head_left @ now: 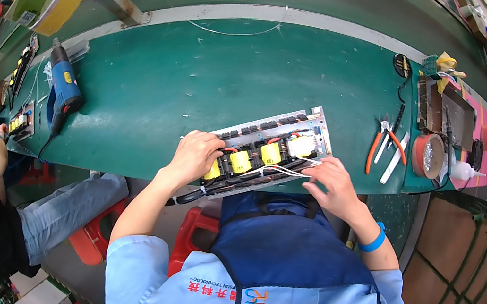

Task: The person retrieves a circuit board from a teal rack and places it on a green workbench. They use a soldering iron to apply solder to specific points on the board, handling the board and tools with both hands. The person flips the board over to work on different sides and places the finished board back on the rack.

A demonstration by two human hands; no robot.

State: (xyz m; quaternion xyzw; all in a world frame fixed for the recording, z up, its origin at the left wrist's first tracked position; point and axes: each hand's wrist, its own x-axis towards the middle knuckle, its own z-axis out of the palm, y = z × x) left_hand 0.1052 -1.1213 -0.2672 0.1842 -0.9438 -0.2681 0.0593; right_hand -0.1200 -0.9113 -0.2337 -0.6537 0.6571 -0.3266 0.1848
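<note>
A long electronic circuit assembly (320, 130) on a metal plate lies at a slant across the bench's near edge. Along its middle run several yellow-wrapped transformers (270, 153), and a white block sits toward the right end. My left hand (196, 156) is closed over the left end of the assembly, gripping it, and partly hides one transformer. At the other end my right hand (335, 184) has its fingers pinched on thin white wires (282, 170) that run along the near side. Black cables (187, 197) hang from the near left corner.
Orange-handled cutters (382, 144) and a pale flat blade-like tool (393, 162) lie to the right, before a tape roll (428, 155), a white squeeze bottle (465, 171) and a metal tray (458, 115). A blue heat gun (65, 81) is at left; another person sits beyond it.
</note>
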